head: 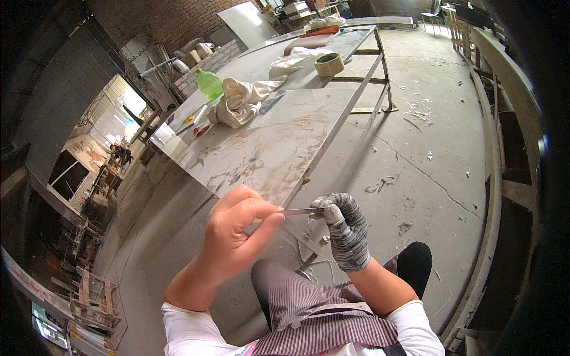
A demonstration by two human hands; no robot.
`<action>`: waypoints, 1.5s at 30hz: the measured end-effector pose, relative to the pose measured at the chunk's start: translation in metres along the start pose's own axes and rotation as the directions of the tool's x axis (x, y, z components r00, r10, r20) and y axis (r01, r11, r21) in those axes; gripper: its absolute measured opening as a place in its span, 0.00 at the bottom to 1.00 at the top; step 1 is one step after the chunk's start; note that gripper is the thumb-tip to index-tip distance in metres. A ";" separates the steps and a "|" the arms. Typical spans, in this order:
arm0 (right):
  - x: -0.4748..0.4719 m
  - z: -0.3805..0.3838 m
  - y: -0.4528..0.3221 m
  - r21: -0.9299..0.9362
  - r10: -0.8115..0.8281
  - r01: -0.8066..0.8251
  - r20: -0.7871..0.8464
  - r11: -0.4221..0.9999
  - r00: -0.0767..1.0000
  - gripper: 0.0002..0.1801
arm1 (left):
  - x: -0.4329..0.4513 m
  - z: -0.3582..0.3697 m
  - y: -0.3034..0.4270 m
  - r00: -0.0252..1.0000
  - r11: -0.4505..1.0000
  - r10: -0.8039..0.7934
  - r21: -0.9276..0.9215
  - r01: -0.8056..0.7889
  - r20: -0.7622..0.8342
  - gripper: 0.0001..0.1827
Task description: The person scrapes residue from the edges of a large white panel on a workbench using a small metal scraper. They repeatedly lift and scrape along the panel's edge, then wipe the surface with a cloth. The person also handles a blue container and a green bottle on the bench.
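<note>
Between my two hands stretches a thin, narrow metal strip (300,212), perhaps a blade; I cannot tell its exact kind. My bare left hand (242,224) pinches one end between thumb and forefinger. A grey knitted glove covers my right hand (346,233), whose thumb and bent fingers grip the other end. Both hands are raised in front of my lap, over a striped apron (325,329). Just beyond them is the near corner of a marble-patterned slab (262,155) on a metal-framed table. The fingers hide both ends of the strip.
On the slabs beyond lie a crumpled cream cloth (238,102), a green plastic bottle (209,84) and a wide tape roll (329,65). Metal table legs (385,71) stand on the concrete floor, which has scattered scraps. A long ledge (485,178) runs along the right. Far left, a person (121,152) is visible.
</note>
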State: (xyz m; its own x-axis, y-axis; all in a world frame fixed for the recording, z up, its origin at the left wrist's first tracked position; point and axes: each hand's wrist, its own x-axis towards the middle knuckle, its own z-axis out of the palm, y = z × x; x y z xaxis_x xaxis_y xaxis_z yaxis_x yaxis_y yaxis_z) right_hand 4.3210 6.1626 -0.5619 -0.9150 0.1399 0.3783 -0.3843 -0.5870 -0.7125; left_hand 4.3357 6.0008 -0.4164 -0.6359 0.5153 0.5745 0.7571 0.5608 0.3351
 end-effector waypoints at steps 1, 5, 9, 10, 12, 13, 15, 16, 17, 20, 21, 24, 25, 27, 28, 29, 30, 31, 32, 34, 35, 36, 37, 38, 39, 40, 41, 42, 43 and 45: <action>0.001 0.000 -0.001 -0.002 -0.005 0.005 0.026 1.000 1.000 0.12 | 0.001 0.000 0.000 1.000 1.000 -0.008 -0.011 0.009 0.006 0.05; 0.008 0.000 -0.011 -0.033 -0.085 0.088 0.085 0.996 0.993 0.16 | 0.005 0.000 0.001 1.000 1.000 0.007 -0.028 -0.007 0.003 0.05; 0.019 -0.003 -0.024 -0.371 -0.339 0.444 0.316 0.816 0.886 0.11 | 0.007 0.003 0.000 0.993 0.996 0.086 -0.012 -0.085 0.080 0.05; 0.020 -0.007 -0.028 -0.445 -0.323 0.500 0.416 0.743 0.850 0.11 | 0.007 0.005 -0.001 0.991 0.996 0.094 -0.014 -0.093 0.098 0.04; 0.022 -0.010 -0.030 -0.489 -0.235 0.522 0.532 0.699 0.814 0.11 | 0.007 0.006 -0.002 0.986 0.994 0.108 -0.043 -0.104 0.124 0.04; 0.021 -0.010 -0.030 -0.476 -0.228 0.480 0.494 0.737 0.839 0.11 | 0.007 0.007 -0.002 0.987 0.995 0.081 -0.074 -0.071 0.138 0.02; 0.016 -0.010 -0.028 -0.449 -0.208 0.400 0.417 0.799 0.885 0.09 | 0.005 0.004 -0.004 0.988 0.990 0.034 -0.140 -0.012 0.153 0.03; 0.012 -0.010 -0.027 -0.397 -0.166 0.302 0.341 0.867 0.925 0.09 | 0.005 0.003 -0.005 0.987 0.976 -0.008 -0.212 0.043 0.162 0.05; 0.008 -0.009 -0.026 -0.345 -0.115 0.205 0.265 0.916 0.957 0.09 | 0.004 0.002 -0.005 0.986 0.953 -0.044 -0.289 0.090 0.162 0.08; 0.004 -0.011 -0.027 -0.234 0.052 -0.009 0.178 0.972 0.983 0.08 | 0.003 -0.003 -0.006 0.964 0.879 -0.147 -0.418 0.230 0.223 0.09; 0.003 -0.011 -0.028 -0.209 0.106 -0.069 0.173 0.975 0.979 0.08 | 0.003 -0.004 -0.005 0.954 0.858 -0.171 -0.439 0.267 0.246 0.08; 0.005 -0.009 -0.032 -0.251 0.009 0.060 0.264 0.966 0.964 0.07 | 0.004 -0.003 -0.003 0.973 0.893 -0.118 -0.407 0.192 0.200 0.08; 0.005 -0.007 -0.033 -0.266 -0.009 0.085 0.273 0.960 0.962 0.07 | 0.004 -0.003 -0.002 0.976 0.901 -0.108 -0.396 0.176 0.189 0.08; 0.006 -0.002 -0.036 -0.310 -0.064 0.166 0.314 0.936 0.947 0.07 | 0.006 -0.003 0.001 0.986 0.932 -0.056 -0.347 0.109 0.159 0.08; 0.003 0.002 -0.038 -0.289 -0.037 0.117 0.268 0.950 0.963 0.07 | 0.006 -0.003 0.003 0.987 0.939 -0.045 -0.331 0.095 0.156 0.07; 0.001 0.005 -0.039 -0.230 -0.020 0.073 0.223 0.971 0.975 0.07 | 0.006 -0.003 0.005 0.988 0.945 -0.033 -0.316 0.080 0.153 0.06; 0.001 0.008 -0.041 -0.177 -0.003 0.035 0.179 0.984 0.984 0.08 | 0.005 -0.003 0.007 0.988 0.952 -0.025 -0.298 0.070 0.153 0.06; -0.001 0.009 -0.042 -0.137 0.009 0.009 0.130 0.991 0.991 0.08 | 0.004 -0.004 0.010 0.984 0.959 -0.032 -0.271 0.080 0.178 0.06; 0.002 0.014 -0.040 -0.028 -0.143 0.150 0.157 0.988 0.977 0.08 | 0.003 -0.006 0.013 0.978 0.966 -0.046 -0.239 0.095 0.206 0.07; -0.001 0.017 -0.042 0.054 -0.132 0.124 0.190 0.991 0.973 0.08 | 0.002 -0.005 0.016 0.972 0.969 -0.037 -0.229 0.092 0.232 0.07; -0.003 0.019 -0.042 0.075 -0.126 0.113 0.210 0.991 0.970 0.08 | 0.002 -0.003 0.017 0.972 0.965 -0.014 -0.251 0.074 0.233 0.07; -0.002 0.017 -0.043 -0.042 -0.163 0.179 0.254 0.983 0.953 0.09 | 0.002 -0.002 0.018 0.969 0.961 0.001 -0.269 0.068 0.247 0.07; -0.004 0.017 -0.043 -0.108 -0.172 0.206 0.259 0.973 0.950 0.08 | 0.002 -0.002 0.019 0.972 0.965 0.022 -0.261 0.040 0.233 0.08; -0.007 0.016 -0.044 -0.186 -0.186 0.237 0.256 0.953 0.949 0.08 | 0.002 -0.003 0.020 0.972 0.968 0.037 -0.250 0.023 0.233 0.08; -0.009 0.015 -0.045 -0.262 -0.201 0.267 0.254 0.927 0.946 0.07 | 0.002 -0.004 0.020 0.973 0.969 0.051 -0.246 0.006 0.223 0.08; -0.010 0.015 -0.045 -0.311 -0.232 0.299 0.236 0.902 0.944 0.06 | 0.001 -0.005 0.021 0.985 0.977 0.015 -0.212 0.022 0.170 0.09; -0.011 0.013 -0.045 -0.251 -0.163 0.215 0.212 0.944 0.964 0.07 | 0.000 -0.006 0.022 0.994 0.981 -0.020 -0.189 0.040 0.105 0.10; -0.010 0.010 -0.046 -0.208 -0.103 0.146 0.203 0.967 0.974 0.07 | 0.000 -0.008 0.023 0.999 0.982 -0.021 -0.188 0.030 0.045 0.11; -0.010 0.009 -0.046 -0.164 -0.043 0.076 0.197 0.984 0.980 0.08 | 0.000 -0.010 0.023 0.998 0.987 -0.034 -0.157 0.043 0.059 0.11; -0.006 0.006 -0.044 -0.262 -0.221 0.289 0.258 0.921 0.940 0.09 | 0.000 -0.011 0.022 0.997 0.989 -0.020 -0.143 0.031 0.080 0.13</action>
State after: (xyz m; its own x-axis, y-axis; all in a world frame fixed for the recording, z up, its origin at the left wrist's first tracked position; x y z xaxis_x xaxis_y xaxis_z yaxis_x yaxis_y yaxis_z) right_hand 4.3437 6.1830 -0.5291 -0.7439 0.0558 0.6659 -0.6500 -0.2915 -0.7018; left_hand 4.3537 6.0058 -0.4009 -0.6610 0.5544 0.5057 0.7503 0.4786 0.4560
